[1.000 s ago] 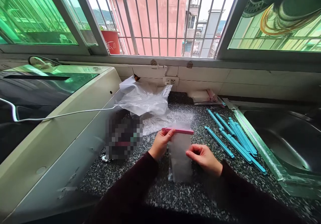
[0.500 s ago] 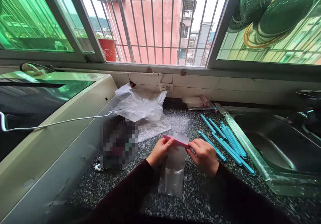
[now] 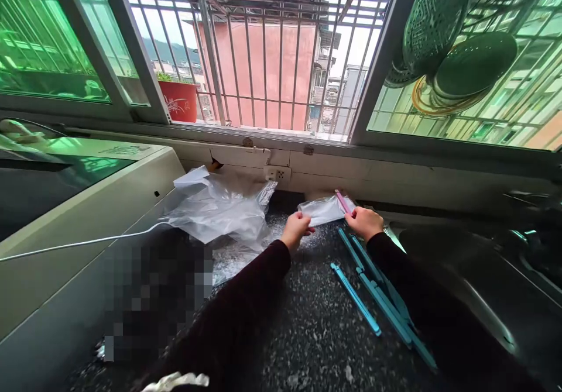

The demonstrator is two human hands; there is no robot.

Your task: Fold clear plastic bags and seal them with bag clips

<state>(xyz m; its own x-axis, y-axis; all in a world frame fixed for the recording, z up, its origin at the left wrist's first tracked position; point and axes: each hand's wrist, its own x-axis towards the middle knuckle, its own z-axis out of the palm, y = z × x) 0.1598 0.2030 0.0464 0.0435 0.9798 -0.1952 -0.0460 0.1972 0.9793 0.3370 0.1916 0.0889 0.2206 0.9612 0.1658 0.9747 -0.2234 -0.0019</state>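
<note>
A clear plastic bag (image 3: 322,210) lies stretched sideways between my hands, near the back of the speckled counter. Across its right end runs a pink bag clip (image 3: 343,201). My right hand (image 3: 365,223) is closed on the near end of this clip. At the bag's left end, my left hand (image 3: 297,230) has its fingers pinched together on the plastic. Several blue bag clips (image 3: 356,299) are spread on the counter below my right hand, some hidden by my right forearm.
Crumpled clear plastic bags (image 3: 223,207) are heaped at the left, beside a pale machine (image 3: 160,172) with a white cord. On the right is a metal sink (image 3: 465,263). Behind the counter a wall socket (image 3: 277,174) sits below the barred window.
Both hands have moved from the counter's middle to its back with the bag and pink clip. The bag has turned from lengthwise to sideways. The camera view has shifted and tilted.
</note>
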